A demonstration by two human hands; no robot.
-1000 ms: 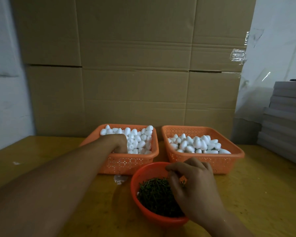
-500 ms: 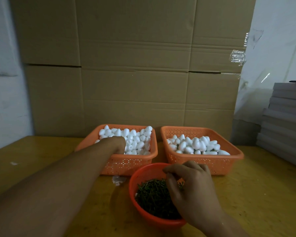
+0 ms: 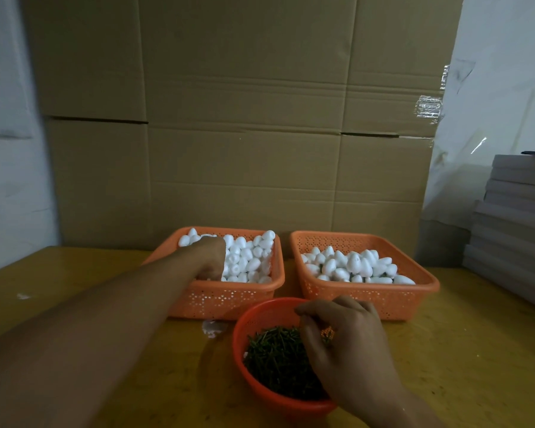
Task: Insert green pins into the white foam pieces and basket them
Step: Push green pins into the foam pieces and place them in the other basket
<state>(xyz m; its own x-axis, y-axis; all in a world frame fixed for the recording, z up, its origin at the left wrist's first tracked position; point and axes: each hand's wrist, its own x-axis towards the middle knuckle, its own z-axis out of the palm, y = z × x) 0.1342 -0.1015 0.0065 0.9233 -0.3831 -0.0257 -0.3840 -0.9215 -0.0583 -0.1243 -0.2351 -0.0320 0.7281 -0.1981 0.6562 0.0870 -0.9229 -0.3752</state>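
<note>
Green pins (image 3: 275,359) heap directly under the right hand's (image 3: 349,344) curled fingertips; whether one is pinched I cannot tell. Left hand (image 3: 210,257), farther left, digs into foam pieces (image 3: 250,257), grasp hidden.

A yellow-brown wooden table (image 3: 74,288) fills the lower frame. Directly on it stand two orange perforated baskets — the left basket (image 3: 229,299) at centre, the right basket (image 3: 383,299) just beside it. A round orange bowl (image 3: 260,316) sits nearer, lower centre. Grey stacked boards (image 3: 516,242) rest at the right edge.
</note>
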